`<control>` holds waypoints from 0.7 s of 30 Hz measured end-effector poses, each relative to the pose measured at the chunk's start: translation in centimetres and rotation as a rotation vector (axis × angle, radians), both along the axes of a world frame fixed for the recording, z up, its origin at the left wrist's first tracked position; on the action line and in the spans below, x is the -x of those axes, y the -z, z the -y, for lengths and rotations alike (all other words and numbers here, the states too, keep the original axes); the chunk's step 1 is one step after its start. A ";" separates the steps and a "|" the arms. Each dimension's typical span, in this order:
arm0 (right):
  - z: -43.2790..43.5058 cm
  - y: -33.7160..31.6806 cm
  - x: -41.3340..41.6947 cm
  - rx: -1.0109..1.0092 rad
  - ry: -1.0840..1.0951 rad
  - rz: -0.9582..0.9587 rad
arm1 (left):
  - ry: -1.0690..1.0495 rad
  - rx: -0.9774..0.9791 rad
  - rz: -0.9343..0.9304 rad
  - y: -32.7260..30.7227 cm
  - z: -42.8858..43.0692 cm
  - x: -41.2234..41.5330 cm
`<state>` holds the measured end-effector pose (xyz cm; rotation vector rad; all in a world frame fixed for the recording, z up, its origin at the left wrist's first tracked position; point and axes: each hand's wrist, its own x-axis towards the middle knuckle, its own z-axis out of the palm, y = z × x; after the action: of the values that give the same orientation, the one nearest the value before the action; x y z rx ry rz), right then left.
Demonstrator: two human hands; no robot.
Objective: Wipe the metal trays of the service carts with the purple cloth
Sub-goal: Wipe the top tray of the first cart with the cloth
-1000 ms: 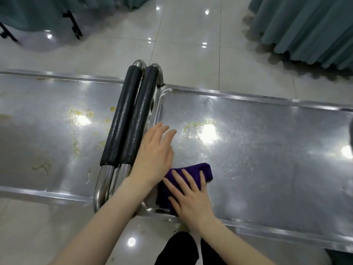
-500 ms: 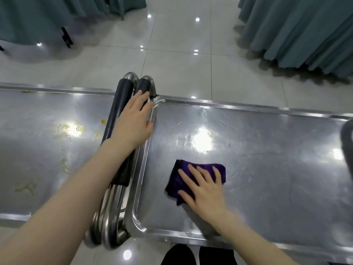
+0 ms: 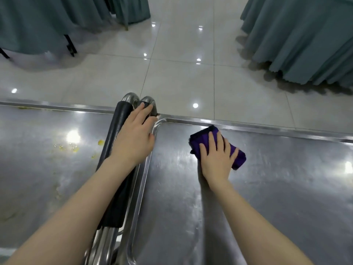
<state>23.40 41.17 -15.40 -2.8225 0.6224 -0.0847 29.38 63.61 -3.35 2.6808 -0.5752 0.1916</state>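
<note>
Two service carts stand side by side. My right hand [image 3: 216,157] presses flat on the folded purple cloth [image 3: 237,156], which lies near the far left corner of the right metal tray [image 3: 277,188]. My left hand [image 3: 134,139] rests on the black padded handles [image 3: 114,142] between the carts, fingers reaching the far end. The left metal tray [image 3: 38,169] carries yellow food specks and smears.
Beyond the carts lies glossy tiled floor [image 3: 181,77]. Tables draped in teal cloth stand at the far left [image 3: 47,22] and far right [image 3: 305,41]. Steel handle tubes [image 3: 103,243] run down near my left forearm.
My right hand has pushed the cloth from the near left corner of the right tray up to its far left corner. My left hand slid further along the handles.
</note>
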 end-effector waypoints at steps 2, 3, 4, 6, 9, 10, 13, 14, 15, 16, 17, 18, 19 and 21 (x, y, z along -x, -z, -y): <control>-2.5 0.3 2.5 0.017 -0.055 0.018 | 0.002 0.013 0.002 -0.2 0.1 0.1; -4.0 0.4 3.9 0.030 -0.141 0.007 | 0.003 0.013 -0.002 -0.2 0.2 0.1; -5.3 0.5 5.1 0.034 -0.245 -0.005 | 0.001 0.016 -0.007 -0.3 0.2 0.1; -6.9 0.6 5.4 0.031 -0.424 -0.015 | -0.005 0.018 -0.014 -0.3 0.2 0.0; -7.7 0.2 0.4 0.041 -0.497 0.006 | 0.000 0.002 -0.016 -0.2 0.1 -0.1; -7.8 0.0 -2.0 0.038 -0.478 0.012 | 0.001 -0.004 -0.010 -0.1 0.1 -0.1; -7.3 -0.4 -8.4 0.020 -0.384 -0.039 | -0.002 0.011 0.009 0.2 0.0 -0.2; -7.3 -0.1 -9.1 0.023 -0.362 -0.030 | -0.004 0.017 0.009 0.2 0.0 -0.3; -7.6 0.2 -9.0 0.018 -0.339 -0.017 | -0.006 0.015 0.008 0.1 0.0 -0.4; -8.3 0.3 -8.1 0.011 -0.320 0.001 | -0.007 0.008 0.007 0.0 0.0 -0.4; -9.3 0.3 -6.8 0.009 -0.317 0.014 | -0.006 -0.002 0.004 -0.1 0.0 -0.4; -10.3 0.3 -5.3 0.006 -0.336 0.016 | -0.002 -0.014 0.002 -0.2 0.0 -0.3; -11.4 0.2 -3.9 0.002 -0.370 0.001 | 0.005 -0.032 0.002 -0.4 -0.1 -0.2; -12.1 -0.2 -2.8 -0.025 -0.454 -0.041 | 0.013 -0.075 -0.009 -0.8 0.0 -0.2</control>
<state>26.24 53.31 -15.23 -2.8688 -0.0208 0.0642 29.60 63.62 -2.52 2.7483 -0.6082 0.1572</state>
